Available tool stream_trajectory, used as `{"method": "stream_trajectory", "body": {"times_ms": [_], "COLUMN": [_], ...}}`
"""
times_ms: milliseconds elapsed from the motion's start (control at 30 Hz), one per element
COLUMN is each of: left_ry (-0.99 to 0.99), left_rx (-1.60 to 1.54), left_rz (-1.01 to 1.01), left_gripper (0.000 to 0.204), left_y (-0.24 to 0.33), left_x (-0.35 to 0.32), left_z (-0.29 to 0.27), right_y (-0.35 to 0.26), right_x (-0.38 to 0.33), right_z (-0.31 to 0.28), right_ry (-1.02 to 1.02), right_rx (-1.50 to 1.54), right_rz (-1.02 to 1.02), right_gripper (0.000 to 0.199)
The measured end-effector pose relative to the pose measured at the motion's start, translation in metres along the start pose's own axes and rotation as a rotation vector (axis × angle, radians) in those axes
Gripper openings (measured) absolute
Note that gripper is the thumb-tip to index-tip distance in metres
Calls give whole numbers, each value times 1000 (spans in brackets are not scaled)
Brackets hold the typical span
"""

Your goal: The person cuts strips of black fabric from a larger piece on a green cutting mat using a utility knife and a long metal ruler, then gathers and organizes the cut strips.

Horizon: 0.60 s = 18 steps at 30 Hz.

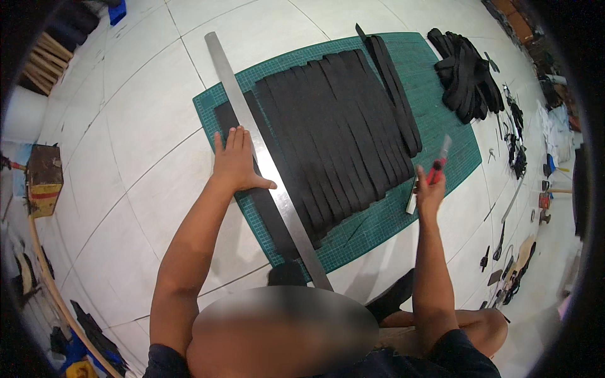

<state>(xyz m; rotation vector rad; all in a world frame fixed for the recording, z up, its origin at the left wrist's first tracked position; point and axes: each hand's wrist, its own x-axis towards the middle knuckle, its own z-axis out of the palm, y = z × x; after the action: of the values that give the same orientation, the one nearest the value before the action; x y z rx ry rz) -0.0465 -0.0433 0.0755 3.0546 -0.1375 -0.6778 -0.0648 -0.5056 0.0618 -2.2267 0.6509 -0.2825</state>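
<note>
A long metal ruler (275,178) lies aslant across the left part of a green cutting mat (397,189). My left hand (236,160) is spread at its left edge, with the thumb on the metal and the palm over a dark strip (266,217) of sheet material. To the ruler's right, several black strips (340,126) lie side by side. My right hand (430,189) grips a red utility knife (435,169), its blade end pointing away from me, over the mat's right part. A slim white piece (411,203) shows beside that hand; its kind is unclear.
A narrow bundle of black strips (394,94) rests on the mat, and a looped black heap (466,79) lies at its far right corner. Small tools and scraps (501,242) are scattered on the tiled floor (151,151) at right. A worn box (45,181) stands at left.
</note>
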Motion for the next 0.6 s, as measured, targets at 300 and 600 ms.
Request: {"method": "stream_trajectory", "body": {"times_ms": [300, 600], "left_ry": [-22, -16], "left_rx": [107, 243], "left_rz": [-49, 1], "left_gripper": [154, 150], "left_y": [10, 20], "left_x": [1, 8], "left_z": [-7, -13], "right_y": [-168, -240], "right_x": [-112, -107], "right_z": [126, 253], "right_ry": [-831, -812], "right_rx": [-272, -372], "right_rz": [-349, -511], "right_gripper": [31, 37]}}
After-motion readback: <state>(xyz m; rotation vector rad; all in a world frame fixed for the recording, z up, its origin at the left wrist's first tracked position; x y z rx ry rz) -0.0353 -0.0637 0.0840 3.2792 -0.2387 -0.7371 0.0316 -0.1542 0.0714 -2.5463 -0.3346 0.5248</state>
